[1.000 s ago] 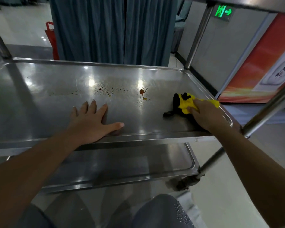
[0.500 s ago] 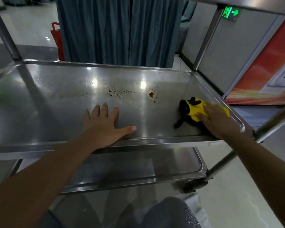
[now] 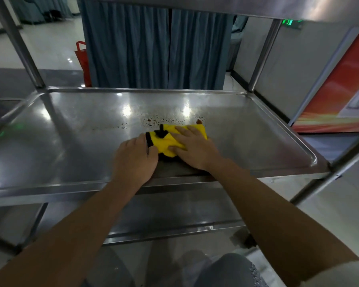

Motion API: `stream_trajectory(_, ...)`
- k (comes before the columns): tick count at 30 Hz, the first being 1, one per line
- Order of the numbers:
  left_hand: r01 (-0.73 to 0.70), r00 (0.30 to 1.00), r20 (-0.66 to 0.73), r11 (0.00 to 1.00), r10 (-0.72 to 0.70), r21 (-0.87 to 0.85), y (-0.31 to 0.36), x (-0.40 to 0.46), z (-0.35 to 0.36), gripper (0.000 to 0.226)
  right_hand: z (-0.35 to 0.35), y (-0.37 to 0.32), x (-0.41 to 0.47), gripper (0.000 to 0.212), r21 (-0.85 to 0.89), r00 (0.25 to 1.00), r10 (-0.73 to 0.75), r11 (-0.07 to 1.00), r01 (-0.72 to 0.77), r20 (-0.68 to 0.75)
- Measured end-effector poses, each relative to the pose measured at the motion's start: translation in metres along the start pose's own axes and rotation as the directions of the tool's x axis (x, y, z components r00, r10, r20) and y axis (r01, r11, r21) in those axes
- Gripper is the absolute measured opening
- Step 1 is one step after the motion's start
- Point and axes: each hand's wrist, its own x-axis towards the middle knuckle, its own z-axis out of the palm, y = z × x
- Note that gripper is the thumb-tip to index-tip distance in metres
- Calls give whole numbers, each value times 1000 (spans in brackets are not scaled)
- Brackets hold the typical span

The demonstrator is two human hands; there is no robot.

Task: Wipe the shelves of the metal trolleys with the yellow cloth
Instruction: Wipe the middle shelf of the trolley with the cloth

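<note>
**Ana:** Grey-blue pleated curtains [image 3: 153,48] hang behind the steel trolley, and a red bag [image 3: 82,59] stands on the pale floor beside them. Where is the cloth?

**Ben:** On the shiny stainless-steel middle shelf [image 3: 60,141] of the trolley, about midway along it and nearer the front edge than the back. It is a crumpled yellow cloth with black trim [image 3: 164,138], bunched rather than spread.

**Ana:** And the hands?

**Ben:** The right hand [image 3: 195,150] lies on top of the cloth with its fingers stretched out flat, pressing it to the metal. The left hand [image 3: 135,156] is at the cloth's left end; its fingers curl at the black edge and seem to pinch it, though the fingertips are hidden from me.

**Ana:** So which step is this?

**Ben:** I judge it as wiping of the middle shelf, barely begun. A scatter of small brown spots [image 3: 170,120] sits just behind the cloth, with one larger brown drop [image 3: 199,121] at the right end of the row. None of it looks smeared.

**Ana:** What does the next move ask for?

**Ben:** A push away from the front edge, straight over the spots, with firm downward pressure. Flattening the cloth first would cover more in one pass. After that, long strokes toward both side rims, then the lower steel shelf [image 3: 174,224] beneath.
</note>
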Motion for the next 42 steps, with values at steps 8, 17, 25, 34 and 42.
stream_trajectory(8,-138,980,171,967,102,213,-28,-1,-6,70,-41,152,-59,53,-18,913,398,916,-401,-86)
stream_trajectory(17,-139,975,207,951,83,274,-25,3,-1,72,-59,176,-80,43,-114,861,478,859,-500,-176)
stream_trajectory(25,-128,967,249,947,53,296,-21,2,-4,67,-46,84,-97,46,-3,932,300,952,-307,-204)
stream_trajectory(34,-89,755,655,985,-30,147,14,-57,-97,73,-112,-43,-142,60,276,946,231,917,-290,226)
stream_trajectory(42,403,627,774,887,-88,-226,101,-62,-291,61,-311,-141,-195,59,290,975,92,945,-150,202)
